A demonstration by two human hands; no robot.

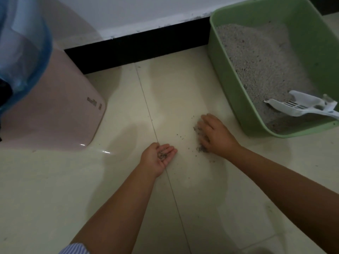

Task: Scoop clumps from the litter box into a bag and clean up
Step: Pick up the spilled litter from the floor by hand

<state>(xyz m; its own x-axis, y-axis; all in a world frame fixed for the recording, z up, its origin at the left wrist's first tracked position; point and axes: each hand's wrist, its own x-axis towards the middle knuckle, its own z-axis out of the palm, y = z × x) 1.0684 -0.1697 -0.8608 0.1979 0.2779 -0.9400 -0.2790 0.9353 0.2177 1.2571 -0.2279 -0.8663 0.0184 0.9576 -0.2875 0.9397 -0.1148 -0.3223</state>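
Two bare forearms reach over open cream floor tile (pixel 55 189). Nearest, the left hand (pixel 157 156) lies palm up, fingers relaxed, cupping a few litter grains (pixel 161 154). Just beyond, the right hand (pixel 214 134) lies palm down with curved fingers over spilled litter (pixel 200 148), near the green litter box (pixel 227 85), where a white scoop (pixel 300 107) rests. Far left stands a pink bin (pixel 60 107) with a blue bag (pixel 27 52).

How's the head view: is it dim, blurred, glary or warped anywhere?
Head view: dim overall, soft shadows near the pink bin; small glare streaks at its base; right hand motion-blurred over the spilled litter; wide-angle bends the green litter box; blue bag close and unfocused.
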